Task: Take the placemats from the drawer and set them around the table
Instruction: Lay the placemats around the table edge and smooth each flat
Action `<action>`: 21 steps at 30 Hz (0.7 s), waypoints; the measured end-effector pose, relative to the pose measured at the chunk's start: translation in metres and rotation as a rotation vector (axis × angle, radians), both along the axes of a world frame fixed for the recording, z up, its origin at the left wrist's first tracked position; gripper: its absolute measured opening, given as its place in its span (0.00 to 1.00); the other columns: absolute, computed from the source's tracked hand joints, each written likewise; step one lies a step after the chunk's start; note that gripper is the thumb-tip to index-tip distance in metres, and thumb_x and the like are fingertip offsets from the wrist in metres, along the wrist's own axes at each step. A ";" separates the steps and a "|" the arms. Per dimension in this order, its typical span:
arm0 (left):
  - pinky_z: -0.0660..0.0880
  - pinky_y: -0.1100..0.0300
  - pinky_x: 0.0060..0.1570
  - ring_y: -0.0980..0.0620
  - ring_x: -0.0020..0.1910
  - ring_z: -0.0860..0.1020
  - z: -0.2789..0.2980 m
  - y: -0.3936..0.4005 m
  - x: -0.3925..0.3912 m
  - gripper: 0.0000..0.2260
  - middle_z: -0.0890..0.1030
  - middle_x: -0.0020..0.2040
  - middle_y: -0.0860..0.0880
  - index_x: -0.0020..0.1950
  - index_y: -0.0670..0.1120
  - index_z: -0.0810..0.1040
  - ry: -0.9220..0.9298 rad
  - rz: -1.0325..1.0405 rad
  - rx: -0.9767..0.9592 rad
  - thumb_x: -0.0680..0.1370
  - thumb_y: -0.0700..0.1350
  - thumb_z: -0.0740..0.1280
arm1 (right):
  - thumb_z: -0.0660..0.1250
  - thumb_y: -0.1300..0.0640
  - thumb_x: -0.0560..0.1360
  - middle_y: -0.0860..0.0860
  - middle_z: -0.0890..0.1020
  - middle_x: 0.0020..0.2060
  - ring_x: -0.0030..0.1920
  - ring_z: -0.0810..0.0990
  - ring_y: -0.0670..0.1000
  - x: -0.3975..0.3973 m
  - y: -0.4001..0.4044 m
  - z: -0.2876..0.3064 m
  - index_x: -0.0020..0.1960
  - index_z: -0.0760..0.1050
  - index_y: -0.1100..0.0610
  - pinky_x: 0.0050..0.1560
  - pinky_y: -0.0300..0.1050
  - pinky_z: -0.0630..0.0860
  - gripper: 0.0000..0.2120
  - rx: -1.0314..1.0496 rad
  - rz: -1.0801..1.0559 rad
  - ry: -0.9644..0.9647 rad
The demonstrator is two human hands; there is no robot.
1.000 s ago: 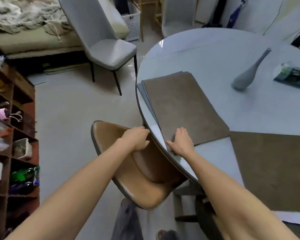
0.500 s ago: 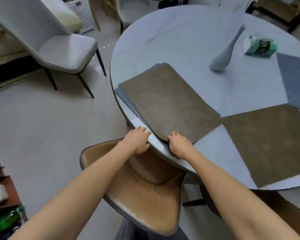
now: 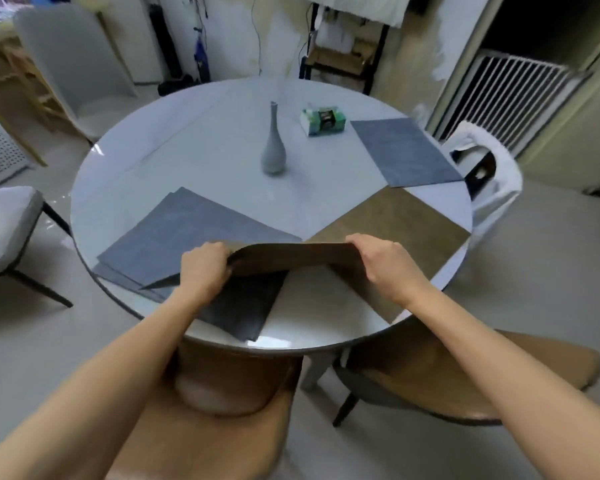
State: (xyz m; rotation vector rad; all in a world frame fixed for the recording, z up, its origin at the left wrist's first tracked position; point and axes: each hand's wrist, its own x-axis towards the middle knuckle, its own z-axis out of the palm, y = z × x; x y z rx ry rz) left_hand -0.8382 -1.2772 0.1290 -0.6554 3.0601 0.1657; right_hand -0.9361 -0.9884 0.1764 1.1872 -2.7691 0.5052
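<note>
Hands grip a brown placemat (image 3: 291, 258) by its near edge, the left hand (image 3: 205, 268) pinched shut on one corner and the right hand (image 3: 381, 261) closed on the other, so the sheet hangs lifted and bowed above the near rim of the round table (image 3: 222, 140), its dark underside showing. Beyond it a grey stack of placemats (image 3: 174, 237) lies flat at left and another brown mat (image 3: 402, 216) at right, touching a grey mat (image 3: 406, 150) farther back, near the vase (image 3: 273, 147).
</note>
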 end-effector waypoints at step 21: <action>0.72 0.55 0.38 0.40 0.43 0.79 0.157 0.593 -0.178 0.14 0.82 0.44 0.44 0.49 0.45 0.82 0.406 -0.615 0.146 0.79 0.50 0.59 | 0.57 0.56 0.81 0.63 0.82 0.47 0.49 0.80 0.64 -0.062 0.527 0.076 0.56 0.77 0.62 0.47 0.53 0.76 0.13 -0.274 -0.911 0.079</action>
